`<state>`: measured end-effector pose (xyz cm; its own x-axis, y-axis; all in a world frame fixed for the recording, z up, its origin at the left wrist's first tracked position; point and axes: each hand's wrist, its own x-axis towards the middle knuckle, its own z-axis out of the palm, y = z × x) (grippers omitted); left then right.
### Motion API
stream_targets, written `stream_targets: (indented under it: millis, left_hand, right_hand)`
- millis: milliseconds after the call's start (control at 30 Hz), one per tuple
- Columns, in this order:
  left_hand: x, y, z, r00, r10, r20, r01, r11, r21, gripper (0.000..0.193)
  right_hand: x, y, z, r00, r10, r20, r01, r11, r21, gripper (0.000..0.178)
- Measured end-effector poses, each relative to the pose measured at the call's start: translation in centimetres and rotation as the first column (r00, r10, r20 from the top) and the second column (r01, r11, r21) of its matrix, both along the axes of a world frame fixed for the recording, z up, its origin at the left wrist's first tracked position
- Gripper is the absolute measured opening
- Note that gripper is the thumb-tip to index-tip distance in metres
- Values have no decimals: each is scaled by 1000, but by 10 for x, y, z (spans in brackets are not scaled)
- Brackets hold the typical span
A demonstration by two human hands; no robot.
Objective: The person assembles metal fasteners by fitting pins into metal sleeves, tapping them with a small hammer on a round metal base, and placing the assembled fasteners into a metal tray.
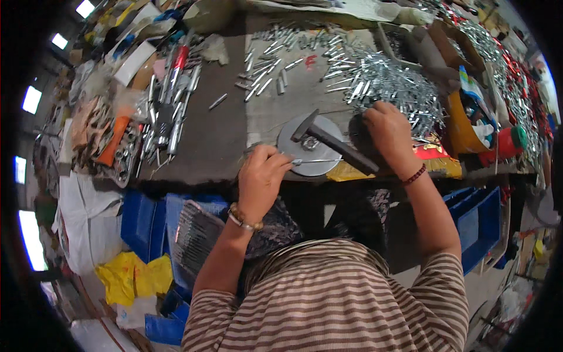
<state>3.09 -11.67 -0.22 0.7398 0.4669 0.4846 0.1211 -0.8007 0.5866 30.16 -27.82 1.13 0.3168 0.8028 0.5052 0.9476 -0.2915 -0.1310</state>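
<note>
My left hand (261,179) is closed at the bench's front edge, its fingertips pinching a thin metal rod with a thicker sleeve-like end (316,161). The rod points right, across the near part of a round grey metal disc (286,145). A hammer (340,148) lies slantwise over the disc, its head at the far side and its dark handle toward me on the right. My right hand (389,135) is curled beside a dark round object (359,130), close to a heap of shiny metal pieces (393,85). Whatever its fingers hold is hidden.
Loose metal sleeves (272,64) are scattered over the board's far part. Tools, including an orange-handled one (114,138), crowd the left. On the right stand a yellow container (463,123) and a red jar with a green lid (509,144). Blue bins (478,226) sit below the bench.
</note>
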Motion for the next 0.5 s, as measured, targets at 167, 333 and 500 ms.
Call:
stream_targets:
  millis: [167,333,500]
  left_hand:
    - [2,-2,-2,1000,16,23,-17,1000,24,18]
    - [-2,-3,-4,1000,15,12,-15,999,36,16]
    - [1,-2,-6,1000,14,16,-14,999,30,13]
  right_hand:
    - [1,1,9,998,38,40,-35,997,-70,6]
    - [-64,10,31,969,144,-201,-148,989,-4,15]
    - [-102,27,25,919,310,-245,-312,950,35,21]
